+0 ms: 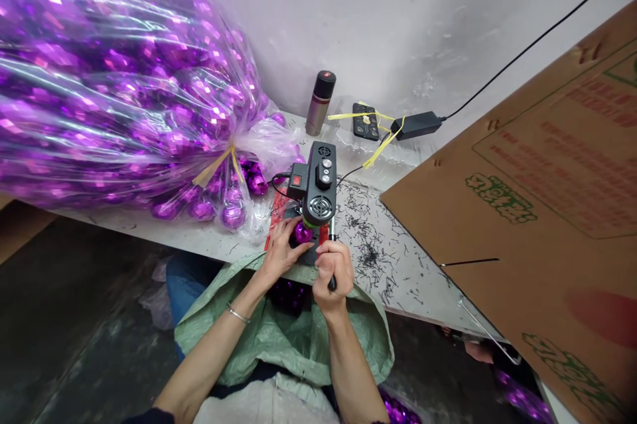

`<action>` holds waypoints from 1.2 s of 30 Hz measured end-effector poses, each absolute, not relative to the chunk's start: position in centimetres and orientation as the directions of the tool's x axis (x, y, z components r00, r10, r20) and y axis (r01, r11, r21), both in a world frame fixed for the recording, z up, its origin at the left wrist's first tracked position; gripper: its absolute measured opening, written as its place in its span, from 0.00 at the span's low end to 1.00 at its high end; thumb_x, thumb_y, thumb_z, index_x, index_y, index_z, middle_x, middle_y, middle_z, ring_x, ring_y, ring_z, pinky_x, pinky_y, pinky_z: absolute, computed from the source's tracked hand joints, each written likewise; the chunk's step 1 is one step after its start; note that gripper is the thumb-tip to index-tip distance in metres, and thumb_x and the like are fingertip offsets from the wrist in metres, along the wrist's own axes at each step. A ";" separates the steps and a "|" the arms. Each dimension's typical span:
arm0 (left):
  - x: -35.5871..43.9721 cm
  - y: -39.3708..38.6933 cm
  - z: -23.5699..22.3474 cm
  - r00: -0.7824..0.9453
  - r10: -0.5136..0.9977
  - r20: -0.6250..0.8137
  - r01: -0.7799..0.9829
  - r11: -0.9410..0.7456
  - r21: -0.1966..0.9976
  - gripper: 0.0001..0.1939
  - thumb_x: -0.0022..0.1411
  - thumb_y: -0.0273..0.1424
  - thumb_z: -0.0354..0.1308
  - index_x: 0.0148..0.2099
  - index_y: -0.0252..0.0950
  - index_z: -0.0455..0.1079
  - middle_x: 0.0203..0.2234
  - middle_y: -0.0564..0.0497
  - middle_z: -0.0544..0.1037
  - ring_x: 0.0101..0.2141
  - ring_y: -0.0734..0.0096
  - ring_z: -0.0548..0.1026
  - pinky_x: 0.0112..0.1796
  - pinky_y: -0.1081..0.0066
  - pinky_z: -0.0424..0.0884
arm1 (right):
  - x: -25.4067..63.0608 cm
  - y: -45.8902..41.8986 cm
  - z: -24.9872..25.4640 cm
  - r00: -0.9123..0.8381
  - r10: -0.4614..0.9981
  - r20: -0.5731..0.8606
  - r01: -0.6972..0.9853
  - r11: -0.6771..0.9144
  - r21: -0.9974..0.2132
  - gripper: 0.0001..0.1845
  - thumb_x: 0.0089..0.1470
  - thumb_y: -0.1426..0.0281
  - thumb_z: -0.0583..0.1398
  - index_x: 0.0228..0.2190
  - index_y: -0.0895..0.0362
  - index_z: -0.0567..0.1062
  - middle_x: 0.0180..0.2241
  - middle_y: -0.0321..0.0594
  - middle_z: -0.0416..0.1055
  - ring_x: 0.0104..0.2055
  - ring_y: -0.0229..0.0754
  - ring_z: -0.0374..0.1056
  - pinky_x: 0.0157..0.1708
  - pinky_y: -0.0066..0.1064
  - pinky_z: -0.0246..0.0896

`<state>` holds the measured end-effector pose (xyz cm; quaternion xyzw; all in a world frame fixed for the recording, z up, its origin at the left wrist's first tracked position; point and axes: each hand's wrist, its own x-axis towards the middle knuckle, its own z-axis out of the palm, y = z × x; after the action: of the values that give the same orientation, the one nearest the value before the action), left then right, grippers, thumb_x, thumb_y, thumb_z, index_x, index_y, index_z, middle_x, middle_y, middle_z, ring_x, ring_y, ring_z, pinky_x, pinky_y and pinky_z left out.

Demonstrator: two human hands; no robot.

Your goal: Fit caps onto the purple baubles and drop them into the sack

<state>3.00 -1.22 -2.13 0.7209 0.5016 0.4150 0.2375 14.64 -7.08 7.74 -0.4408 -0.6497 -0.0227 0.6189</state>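
A small black machine (pixel 318 184) with a red switch stands on the white table (pixel 398 265). Under its head sits a shiny purple ball (pixel 301 233), pinched by my left hand (pixel 281 248). My right hand (pixel 334 271) is closed round the machine's black lever handle beside the ball. A green woven sack (pixel 279 331) lies open on my lap, with more purple balls dark inside it.
A huge clear bag of purple balls (pixel 114 85) fills the left of the table. A steel flask (pixel 319 103), a black power adapter (pixel 415 125) and a cable stand at the back. A large cardboard sheet (pixel 552 192) leans at right. Black shavings litter the tabletop.
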 end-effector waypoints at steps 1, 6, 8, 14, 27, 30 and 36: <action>3.1 -1.1 -2.3 0.150 0.922 0.357 0.523 -0.381 0.763 0.29 0.62 0.38 0.67 0.64 0.40 0.67 0.53 0.42 0.77 0.54 0.52 0.76 0.55 0.54 0.72 | 14.7 -7.1 7.7 0.154 0.550 0.821 0.603 0.606 -0.519 0.13 0.66 0.76 0.50 0.31 0.54 0.68 0.30 0.37 0.70 0.33 0.38 0.70 0.31 0.32 0.66; 3.0 -1.1 -3.4 0.148 0.912 0.383 0.514 -0.402 0.758 0.31 0.63 0.41 0.66 0.65 0.38 0.66 0.55 0.40 0.78 0.55 0.50 0.76 0.57 0.51 0.71 | 14.7 -7.3 7.7 0.166 0.567 0.807 0.611 0.583 -0.535 0.13 0.66 0.75 0.50 0.30 0.54 0.69 0.30 0.37 0.70 0.32 0.39 0.70 0.31 0.33 0.66; 2.9 -1.2 -3.6 0.146 0.905 0.400 0.514 -0.415 0.751 0.30 0.64 0.41 0.65 0.64 0.37 0.66 0.54 0.41 0.79 0.55 0.51 0.77 0.58 0.50 0.70 | 14.7 -7.3 7.6 0.171 0.568 0.805 0.612 0.579 -0.538 0.14 0.66 0.75 0.50 0.30 0.54 0.69 0.30 0.37 0.70 0.32 0.39 0.70 0.31 0.32 0.66; 3.1 -1.1 -3.6 0.140 0.897 0.419 0.516 -0.427 0.743 0.29 0.63 0.42 0.66 0.63 0.37 0.67 0.53 0.41 0.79 0.54 0.52 0.78 0.57 0.51 0.71 | 14.7 -7.1 5.8 0.182 0.546 0.818 0.616 0.585 -0.528 0.14 0.67 0.74 0.49 0.30 0.54 0.69 0.30 0.38 0.69 0.32 0.39 0.69 0.31 0.33 0.66; 3.3 -1.2 -3.8 0.141 0.877 0.460 0.475 -0.467 0.745 0.31 0.63 0.43 0.66 0.64 0.38 0.66 0.53 0.40 0.79 0.54 0.51 0.77 0.55 0.52 0.73 | 14.8 -7.2 6.3 0.222 0.552 0.804 0.596 0.576 -0.560 0.15 0.66 0.74 0.50 0.28 0.54 0.68 0.28 0.37 0.67 0.32 0.39 0.68 0.30 0.33 0.64; 3.4 -1.2 -3.8 0.141 0.875 0.464 0.486 -0.469 0.737 0.30 0.64 0.42 0.66 0.63 0.38 0.66 0.53 0.40 0.79 0.54 0.52 0.77 0.55 0.52 0.73 | 14.6 -7.0 5.8 0.226 0.532 0.816 0.595 0.588 -0.547 0.15 0.67 0.73 0.49 0.28 0.54 0.68 0.29 0.36 0.67 0.31 0.38 0.67 0.30 0.33 0.64; 3.4 -1.3 -3.8 0.148 0.869 0.472 0.470 -0.482 0.740 0.32 0.63 0.44 0.66 0.64 0.37 0.65 0.53 0.40 0.79 0.54 0.51 0.77 0.54 0.52 0.73 | 14.2 -6.7 4.7 0.260 0.494 0.829 0.603 0.587 -0.539 0.17 0.68 0.72 0.48 0.27 0.54 0.66 0.29 0.35 0.66 0.30 0.36 0.67 0.37 0.36 0.67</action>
<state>3.37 -1.26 -3.76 0.7262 0.4608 0.4621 0.2162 14.23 -6.69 4.71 -0.4523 -0.6068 -0.0418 0.6523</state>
